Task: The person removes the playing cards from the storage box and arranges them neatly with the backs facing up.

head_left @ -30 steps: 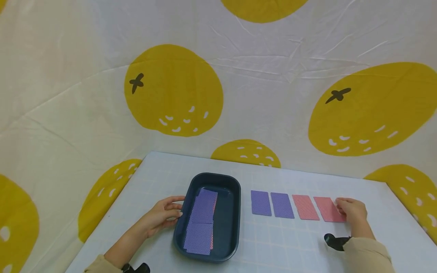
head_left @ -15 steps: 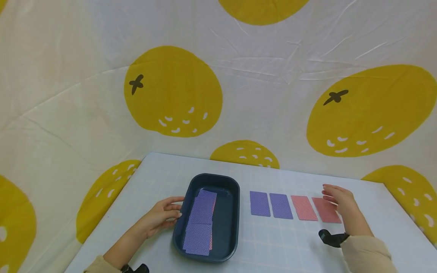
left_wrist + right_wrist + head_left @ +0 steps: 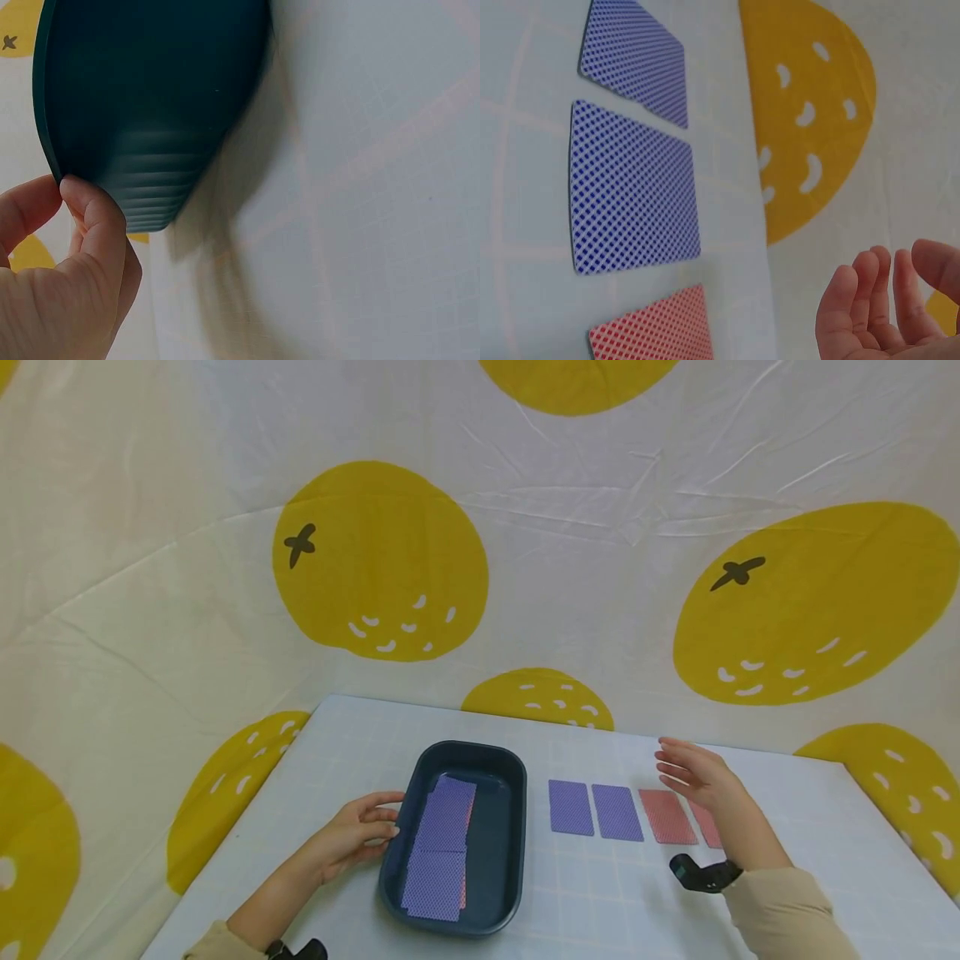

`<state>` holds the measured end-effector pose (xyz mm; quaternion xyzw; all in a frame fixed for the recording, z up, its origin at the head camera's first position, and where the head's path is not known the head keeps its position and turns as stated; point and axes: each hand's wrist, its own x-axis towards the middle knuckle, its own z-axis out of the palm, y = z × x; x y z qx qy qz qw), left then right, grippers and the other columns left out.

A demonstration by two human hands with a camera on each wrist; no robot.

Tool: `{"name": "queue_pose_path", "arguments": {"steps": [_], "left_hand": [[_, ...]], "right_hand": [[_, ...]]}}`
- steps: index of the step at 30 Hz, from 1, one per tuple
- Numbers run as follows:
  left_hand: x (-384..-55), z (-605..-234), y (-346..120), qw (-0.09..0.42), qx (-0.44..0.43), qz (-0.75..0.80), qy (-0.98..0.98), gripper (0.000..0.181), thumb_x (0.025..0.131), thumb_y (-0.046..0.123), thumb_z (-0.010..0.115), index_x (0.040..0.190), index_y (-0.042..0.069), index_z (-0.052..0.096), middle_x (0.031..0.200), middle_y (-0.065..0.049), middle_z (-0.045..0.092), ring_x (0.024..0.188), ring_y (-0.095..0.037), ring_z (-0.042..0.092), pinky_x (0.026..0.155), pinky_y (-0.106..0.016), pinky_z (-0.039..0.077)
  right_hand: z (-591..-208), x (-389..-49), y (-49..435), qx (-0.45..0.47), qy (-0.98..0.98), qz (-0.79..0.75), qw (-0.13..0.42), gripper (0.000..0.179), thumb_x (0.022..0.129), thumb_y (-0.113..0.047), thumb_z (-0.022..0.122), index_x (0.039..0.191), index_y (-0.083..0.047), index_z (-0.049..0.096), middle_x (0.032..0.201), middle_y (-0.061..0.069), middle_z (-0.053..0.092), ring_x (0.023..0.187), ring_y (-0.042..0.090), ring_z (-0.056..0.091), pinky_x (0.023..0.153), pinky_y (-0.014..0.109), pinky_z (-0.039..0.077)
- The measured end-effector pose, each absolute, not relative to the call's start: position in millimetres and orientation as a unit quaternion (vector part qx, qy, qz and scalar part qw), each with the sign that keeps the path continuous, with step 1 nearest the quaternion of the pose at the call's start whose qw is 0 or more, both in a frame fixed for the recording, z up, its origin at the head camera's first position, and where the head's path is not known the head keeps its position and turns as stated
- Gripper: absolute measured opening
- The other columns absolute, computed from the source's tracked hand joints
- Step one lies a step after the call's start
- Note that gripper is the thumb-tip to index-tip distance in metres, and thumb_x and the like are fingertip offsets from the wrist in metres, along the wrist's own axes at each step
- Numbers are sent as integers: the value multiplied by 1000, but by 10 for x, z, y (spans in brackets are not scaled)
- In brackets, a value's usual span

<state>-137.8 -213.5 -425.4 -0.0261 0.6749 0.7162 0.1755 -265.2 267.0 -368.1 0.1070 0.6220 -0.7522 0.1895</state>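
Observation:
My left hand (image 3: 356, 835) is at the left side of a dark blue-green tray (image 3: 517, 852); in the left wrist view its thumb and a finger pinch the rim (image 3: 43, 127). Blue-backed playing cards (image 3: 442, 835) lie in the tray's left half, with red edges peeking out beneath. My right hand (image 3: 697, 772) hovers above the right part of the table, its fingers loosely bent and holding nothing. To its left lie two blue-backed cards (image 3: 570, 807) (image 3: 634, 191). Two red-backed cards (image 3: 666, 817) are below it, the rightmost red card (image 3: 705, 822) partly hidden by the forearm.
The white table (image 3: 600, 893) has a faint grid pattern. Behind it hangs a white cloth (image 3: 562, 568) printed with yellow fruit. A black wrist strap device (image 3: 701, 874) sits on the right forearm, near the tan sleeve.
My right hand has lifted from the rightmost red card and moved left and away from me over the row. That card shifted slightly left. My left hand stays at the tray.

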Motion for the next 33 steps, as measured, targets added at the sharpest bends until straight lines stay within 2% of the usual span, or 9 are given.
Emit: {"name": "queue_pose_path", "arguments": {"steps": [7, 10, 14, 22, 25, 33], "left_hand": [[-1384, -4242, -2129, 176, -29, 717, 674, 60, 85, 0, 60, 138, -4, 34, 103, -10, 51, 83, -14, 54, 70, -25, 48], [-1381, -4235, -2129, 176, -26, 719, 672, 60, 85, 0, 60, 139, -5, 33, 102, -9, 51, 82, -13, 54, 69, -24, 48], [-1380, -4232, -2131, 175, -24, 717, 674, 61, 85, 1, 60, 139, -5, 33, 102, -10, 51, 83, -13, 54, 69, -24, 48], [-1384, -4245, -2140, 177, -20, 716, 675, 61, 85, 1, 60, 139, -5, 33, 102, -9, 52, 82, -13, 54, 68, -24, 48], [-1379, -4244, -2145, 178, -13, 717, 674, 61, 85, 1, 60, 139, -5, 32, 102, -8, 53, 83, -12, 55, 69, -23, 48], [-1379, -4245, -2149, 181, -10, 717, 673, 61, 85, 2, 60, 139, -5, 31, 103, -8, 54, 84, -12, 55, 69, -23, 48]], "right_hand": [[-3616, -2690, 2355, 67, 624, -751, 204, 21, 93, -11, 55, 83, -23, 68, 84, -3, 64, 78, 11, 63, 76, 27, 52], [-3615, -2713, 2199, 60, 632, -744, 209, 13, 93, -10, 55, 101, -15, 64, 86, -1, 64, 78, 13, 62, 76, 27, 51], [-3620, -2740, 1995, 56, 637, -738, 215, 28, 92, -8, 55, 120, -4, 53, 86, 0, 64, 77, 14, 62, 74, 27, 52], [-3629, -2751, 1579, 33, 662, -714, 225, 44, 94, -7, 52, 135, 5, 40, 92, 3, 62, 78, 15, 61, 73, 26, 52], [-3632, -2744, 1414, 29, 667, -708, 228, 47, 94, -7, 52, 136, 6, 38, 94, 4, 62, 79, 15, 61, 73, 26, 52], [-3613, -2721, 1047, 10, 681, -694, 232, 45, 92, -8, 57, 133, 5, 44, 103, 10, 63, 81, 17, 62, 77, 29, 52]]}}
